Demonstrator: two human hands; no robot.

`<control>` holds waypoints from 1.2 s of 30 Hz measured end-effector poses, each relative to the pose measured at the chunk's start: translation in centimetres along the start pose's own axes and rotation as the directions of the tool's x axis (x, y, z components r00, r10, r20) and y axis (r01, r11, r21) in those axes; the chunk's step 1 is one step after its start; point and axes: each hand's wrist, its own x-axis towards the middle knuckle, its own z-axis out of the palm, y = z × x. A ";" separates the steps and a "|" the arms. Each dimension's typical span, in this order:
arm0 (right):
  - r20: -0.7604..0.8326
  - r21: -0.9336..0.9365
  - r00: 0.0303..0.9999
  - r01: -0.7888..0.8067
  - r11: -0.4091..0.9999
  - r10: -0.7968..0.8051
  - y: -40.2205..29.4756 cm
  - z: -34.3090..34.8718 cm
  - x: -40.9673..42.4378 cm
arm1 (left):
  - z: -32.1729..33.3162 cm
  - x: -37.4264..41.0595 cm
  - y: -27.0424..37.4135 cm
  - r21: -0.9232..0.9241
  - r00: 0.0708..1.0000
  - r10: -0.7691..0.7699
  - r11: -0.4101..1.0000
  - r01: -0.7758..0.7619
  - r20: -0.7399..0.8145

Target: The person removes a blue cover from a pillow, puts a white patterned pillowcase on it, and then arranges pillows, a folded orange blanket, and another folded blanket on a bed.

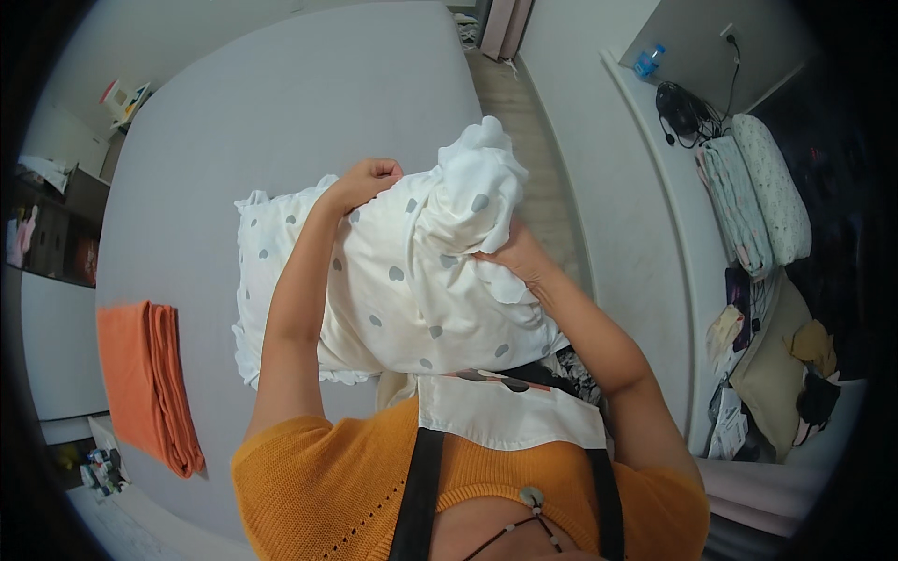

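Note:
A pillow in a white frilled pillowcase (379, 301) with grey heart-like spots lies across the front of me, at the near side of the bed. Its right end is bunched and raised, with the ruffle (484, 151) standing up. My right hand (518, 254) grips the cloth beneath that bunched end, its fingers mostly hidden in the folds. At the far edge of the pillow rests my left hand (366, 184), fingers curled; whether they pinch the fabric is not visible. Flat ruffles edge the pillowcase's left end.
A grey sheet covers the bed (302, 98). On its left lies a folded orange blanket (147, 386). Along the right, a ledge (649, 154) carries a water bottle (649, 62), a black corded device (680, 109), folded bedding (736, 203), a patterned pillow (775, 189) and a beige cushion (768, 372).

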 end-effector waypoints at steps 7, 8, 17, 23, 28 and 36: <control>-0.009 0.156 0.996 -0.090 0.984 0.092 -0.4 -0.3 -0.2 | -1.5 -3.2 -3.1 0.391 0.793 0.293 0.917 -0.075 -0.535; -0.030 0.159 0.997 -0.072 0.985 0.078 -0.3 -0.4 -0.3 | -2.7 -3.6 -4.0 0.415 0.766 0.288 0.909 -0.030 -0.575; -0.037 0.230 0.994 -0.093 0.969 0.104 1.2 -0.7 0.4 | -1.1 -4.7 -11.2 0.247 0.729 0.212 0.967 -0.061 -0.651; -0.050 0.344 0.995 -0.062 0.937 0.084 2.0 -1.2 0.3 | -1.3 -3.0 -12.0 0.186 0.750 0.222 0.973 -0.134 -0.623; -0.145 0.334 0.979 -0.087 0.938 0.142 3.8 -2.6 0.9 | -1.2 -2.1 -11.8 0.216 0.786 0.054 0.971 0.102 -0.615; -0.242 0.354 0.965 -0.012 0.935 0.104 4.5 -4.9 1.2 | -1.8 -1.5 -9.6 0.750 0.592 0.553 0.646 0.140 -0.587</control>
